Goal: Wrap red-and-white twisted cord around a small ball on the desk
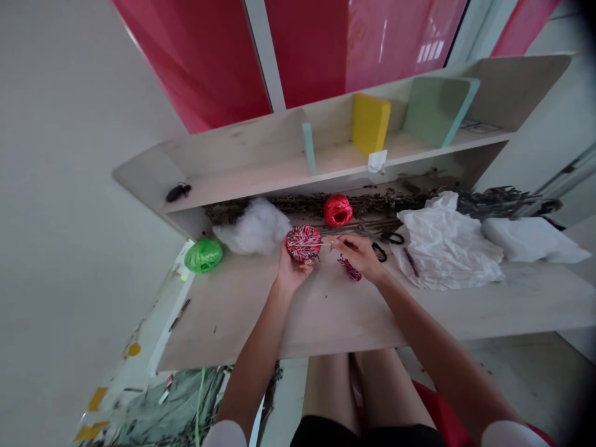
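Note:
My left hand (292, 268) is closed around the lower left side of a round piece wound with red, white and dark strands (303, 243), held above the desk. To its right, my right hand (358, 253) pinches thin pale strands that stretch across to the round piece. Beneath the right hand, a small bundle of red and white yarn (350, 269) lies on the desk. Black-handled scissors (379, 251) rest just beyond the right hand, partly hidden by it.
The desk (335, 316) holds a green twine ball (203, 256), white stuffing (258, 226), a red twine ball (338, 210), crumpled white sheeting (454, 245) and dried stalks (288, 205) along the back. A shelf (242, 183) with coloured dividers stands above.

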Motion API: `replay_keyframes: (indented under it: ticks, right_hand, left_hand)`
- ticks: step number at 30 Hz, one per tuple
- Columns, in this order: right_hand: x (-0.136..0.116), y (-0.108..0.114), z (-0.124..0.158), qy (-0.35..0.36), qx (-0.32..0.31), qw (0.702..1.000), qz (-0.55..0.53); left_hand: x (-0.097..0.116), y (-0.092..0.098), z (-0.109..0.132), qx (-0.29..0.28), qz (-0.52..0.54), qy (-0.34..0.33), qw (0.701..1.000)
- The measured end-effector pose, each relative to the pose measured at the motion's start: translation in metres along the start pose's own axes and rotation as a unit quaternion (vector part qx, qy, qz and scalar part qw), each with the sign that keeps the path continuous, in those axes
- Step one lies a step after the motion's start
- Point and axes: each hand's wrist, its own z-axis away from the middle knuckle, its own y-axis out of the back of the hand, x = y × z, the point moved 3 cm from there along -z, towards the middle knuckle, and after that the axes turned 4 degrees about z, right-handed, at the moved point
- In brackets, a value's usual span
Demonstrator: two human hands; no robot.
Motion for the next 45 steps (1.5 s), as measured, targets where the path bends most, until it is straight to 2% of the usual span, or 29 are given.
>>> replay_keyframes:
  ticks: [4, 11, 14, 19, 22, 40, 45]
  right_hand:
    - [0.001, 0.001, 0.0, -0.001, 0.0, 1.0, -0.003]
    - [0.006, -0.001, -0.002, -0.009, 0.005, 1.0, -0.001]
    - [0.009, -0.004, -0.003, -0.011, -0.009, 1.0, 0.005]
    - [0.007, -0.006, -0.004, -0.019, -0.003, 1.0, -0.012]
    - [0.002, -0.008, -0.003, -0.02, -0.006, 1.0, -0.021]
    - [0.0, -0.014, -0.001, -0.013, -0.026, 1.0, -0.008]
    - [0.006, -0.016, -0.002, -0.02, -0.024, 0.999, -0.021]
  left_hand:
    - [0.001, 0.001, -0.002, 0.003, -0.017, -0.015, 1.0]
    - [-0.001, 0.001, -0.002, -0.013, -0.007, -0.002, 1.0]
    - [-0.003, 0.002, -0.001, -0.014, 0.005, 0.017, 1.0]
    - [-0.008, 0.003, -0.001, -0.048, 0.01, 0.064, 0.997]
    - [-0.01, 0.004, -0.001, -0.044, 0.025, 0.077, 0.996]
    - [-0.01, 0.005, -0.001, -0.014, 0.096, 0.023, 0.995]
    - [-0.013, 0.002, -0.001, -0.017, 0.083, 0.035, 0.996]
